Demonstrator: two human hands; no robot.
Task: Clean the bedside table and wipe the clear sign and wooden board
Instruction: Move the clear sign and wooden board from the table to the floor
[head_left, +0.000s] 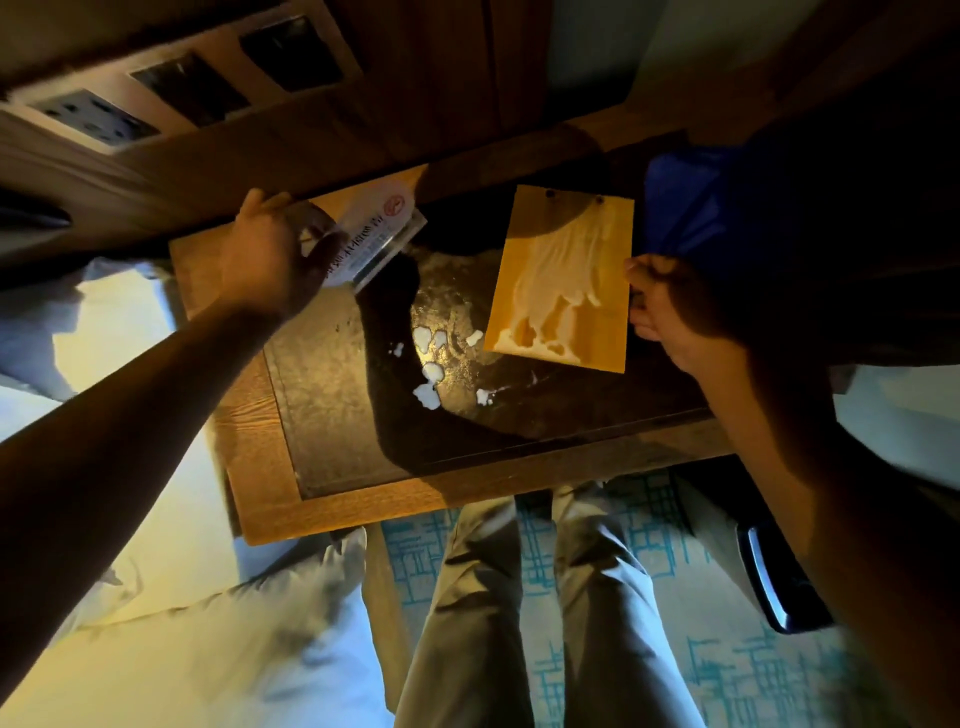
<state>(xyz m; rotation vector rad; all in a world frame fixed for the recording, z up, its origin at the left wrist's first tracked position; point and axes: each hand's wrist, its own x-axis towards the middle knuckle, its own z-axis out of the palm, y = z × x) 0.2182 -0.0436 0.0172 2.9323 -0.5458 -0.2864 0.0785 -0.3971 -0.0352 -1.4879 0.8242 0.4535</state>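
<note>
My left hand (270, 249) grips the clear sign (371, 239); my right hand (670, 306) clutches a blue cloth (691, 202) above the milk-spattered desk (363, 499) beside the bed (104, 322).

We saw the table (332, 395), dark-topped with a wood rim, mid-frame, spotted with white spills. The board (563, 280), smeared white, lay upper right. The clear sign (371, 236) was tilted, upper left.

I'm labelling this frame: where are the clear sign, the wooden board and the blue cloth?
clear sign (371, 234): head view, on its printed face.
wooden board (524, 244): head view, on bare wood left of the white spill.
blue cloth (691, 208): head view, on its bunched middle.
</note>
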